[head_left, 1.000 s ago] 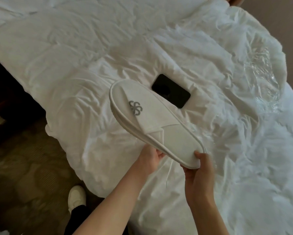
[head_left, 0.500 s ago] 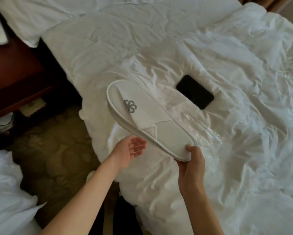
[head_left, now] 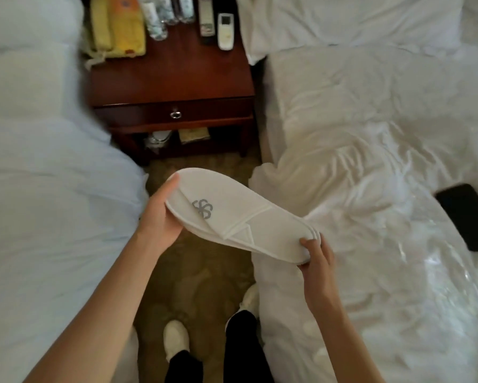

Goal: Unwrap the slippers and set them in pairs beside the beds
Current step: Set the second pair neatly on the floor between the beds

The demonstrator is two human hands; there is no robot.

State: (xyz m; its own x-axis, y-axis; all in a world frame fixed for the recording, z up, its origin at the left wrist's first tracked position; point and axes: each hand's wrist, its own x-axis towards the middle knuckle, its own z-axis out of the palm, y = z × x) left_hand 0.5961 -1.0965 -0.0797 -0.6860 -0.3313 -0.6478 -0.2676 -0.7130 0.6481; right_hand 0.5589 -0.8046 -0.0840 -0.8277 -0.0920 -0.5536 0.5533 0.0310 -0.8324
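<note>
The left hand (head_left: 160, 221) cups the toe end of the slippers (head_left: 232, 219). Its thumb (head_left: 169, 186) is laid over the top rim and the other fingers are curled beneath, out of sight. The right hand (head_left: 316, 257) pinches the heel end, with its fingertips (head_left: 306, 241) closed on the upper face and the palm under the edge.

Between the two grips the slippers lie flat, pressed together and free of wrapping, with the grey logo (head_left: 203, 208) upward and nearer the left thumb. Their long axis runs from that thumb down and across to the right fingertips. Layered rims at the heel suggest two slippers stacked, though blur there makes that hard to confirm.

Straight below the hands is the patterned carpet (head_left: 204, 280), the strip where a pair would go. The left bed (head_left: 52, 189) is just outside the left hand, and the right bed (head_left: 370, 134) is just outside the right. Beyond the thumb, farther up the strip, stands the nightstand (head_left: 171, 78). Well beyond the right fingertips, the plastic wrap (head_left: 437, 275) and a dark phone (head_left: 467, 217) rest on the right bed.

The next move is probably to peel the two apart and lower them. Neither hand is nearer, but the right has the layered edge.
</note>
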